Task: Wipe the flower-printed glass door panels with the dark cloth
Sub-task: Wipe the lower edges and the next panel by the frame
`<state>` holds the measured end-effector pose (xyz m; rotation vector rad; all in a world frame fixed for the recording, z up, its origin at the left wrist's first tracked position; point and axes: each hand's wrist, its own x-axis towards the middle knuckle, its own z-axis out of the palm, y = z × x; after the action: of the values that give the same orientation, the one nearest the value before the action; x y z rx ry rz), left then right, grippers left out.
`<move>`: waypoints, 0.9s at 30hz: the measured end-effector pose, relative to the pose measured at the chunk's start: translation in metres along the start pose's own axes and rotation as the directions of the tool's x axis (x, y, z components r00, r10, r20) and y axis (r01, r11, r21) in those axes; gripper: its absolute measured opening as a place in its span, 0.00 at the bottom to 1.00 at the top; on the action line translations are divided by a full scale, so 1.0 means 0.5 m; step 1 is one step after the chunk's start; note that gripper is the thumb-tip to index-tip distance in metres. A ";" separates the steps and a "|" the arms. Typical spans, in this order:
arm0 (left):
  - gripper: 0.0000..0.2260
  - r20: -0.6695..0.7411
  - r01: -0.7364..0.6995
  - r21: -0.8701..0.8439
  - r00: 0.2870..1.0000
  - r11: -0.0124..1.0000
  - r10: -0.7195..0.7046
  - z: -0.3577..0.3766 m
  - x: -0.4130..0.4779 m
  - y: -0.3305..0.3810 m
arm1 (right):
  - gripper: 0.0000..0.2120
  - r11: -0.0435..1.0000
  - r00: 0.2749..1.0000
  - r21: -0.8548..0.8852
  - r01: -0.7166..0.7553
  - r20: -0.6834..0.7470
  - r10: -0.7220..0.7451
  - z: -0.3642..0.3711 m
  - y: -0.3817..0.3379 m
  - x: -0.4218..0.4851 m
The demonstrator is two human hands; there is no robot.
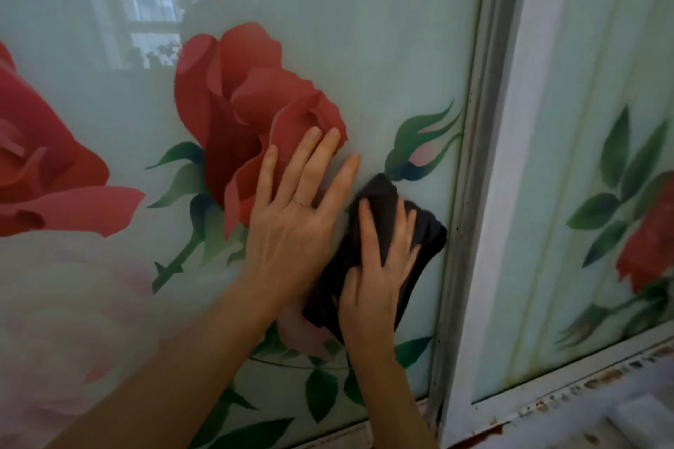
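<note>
Charcoal-black cloth (386, 230). Left of it, on pale mint glass door panel (383, 29): red rose (233, 113), dark green leaves (182, 186). Above it: green-sepalled pink bud (419, 153). Right of it: grey-white frame (518, 193), rust-brown specks (601, 374); second panel (583, 120), green-streaked, red flower (649, 248).

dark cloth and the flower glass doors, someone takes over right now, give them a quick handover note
Left hand: flat on the left panel, fingers straight over the edge of the red rose.
Right hand: presses the dark cloth against the same panel, just below the rosebud, close to the frame post.
Done: cannot tell how much of this panel is wiped.
Left: the right panel shows vertical streaks, so it probably needs wiping.
</note>
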<state>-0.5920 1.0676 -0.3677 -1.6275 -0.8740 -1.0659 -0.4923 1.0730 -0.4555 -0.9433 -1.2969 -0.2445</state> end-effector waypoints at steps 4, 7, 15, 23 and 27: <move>0.19 0.012 0.005 -0.014 1.000 1.000 -0.005 -0.002 0.006 0.004 | 0.34 1.000 0.999 -0.012 0.024 0.025 -0.024 -0.004 -0.012 0.017; 0.20 -0.044 0.053 -0.005 0.998 0.999 -0.054 -0.006 0.048 -0.012 | 0.31 0.983 0.983 0.048 0.178 0.035 -0.179 -0.001 -0.055 0.122; 0.21 -0.093 0.043 0.016 0.995 0.999 -0.042 -0.013 0.155 -0.054 | 0.39 0.990 0.989 0.007 0.144 -0.024 -0.143 -0.017 -0.079 0.251; 0.19 -0.124 0.058 -0.011 0.991 0.998 -0.059 -0.032 0.205 -0.092 | 0.38 0.967 0.967 0.037 0.252 0.040 -0.253 -0.012 -0.132 0.334; 0.24 -0.187 0.067 0.022 0.980 0.997 -0.062 -0.041 0.281 -0.134 | 0.39 0.971 0.971 0.012 0.239 -0.028 -0.238 -0.012 -0.172 0.425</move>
<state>-0.6068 1.0745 -0.2114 -1.4576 -0.8178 -1.2250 -0.4785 1.0870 -0.2271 -0.7676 -1.3860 -0.4313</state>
